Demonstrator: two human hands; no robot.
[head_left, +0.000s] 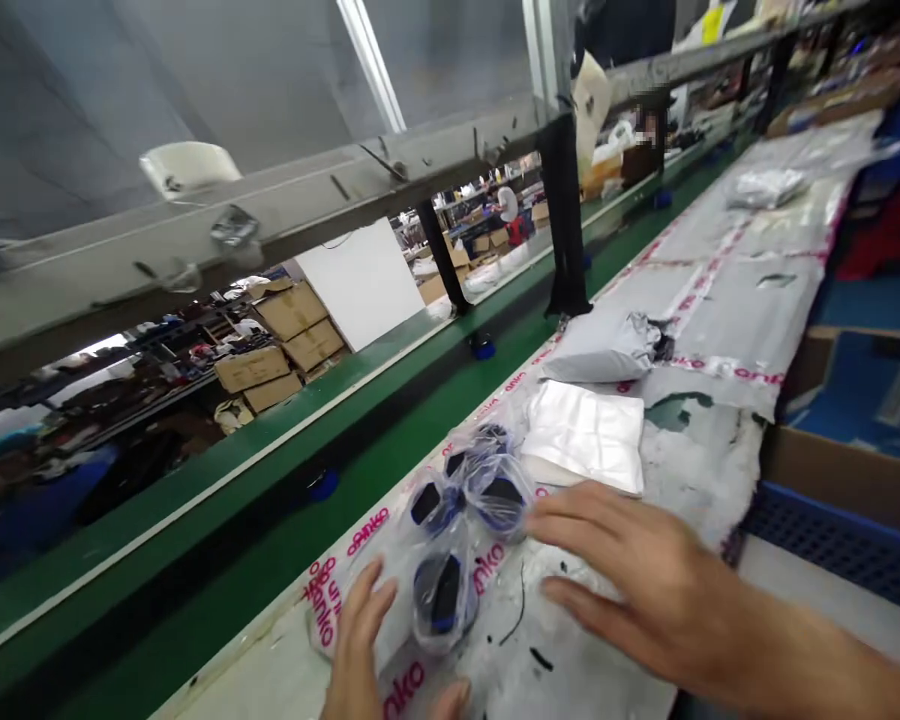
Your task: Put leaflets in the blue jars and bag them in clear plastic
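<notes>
My left hand point(356, 640) and right hand point(637, 580) sit open, fingers grasping nothing, so one careless brush could slide the black items in clear bags point(445, 597) off the printed plastic sheets point(727, 300)

The left hand point(358, 640) is cut off by the bottom edge, and the right forearm point(817, 665) by the right edge. The dark objects point(445, 595) inside the clear plastic bags point(499, 490) are too blurred to identify, and the goods on the far shelves point(165, 345) are too small to tell.

Pink "anko" printed across white plastic sheeting point(727, 300).
</notes>
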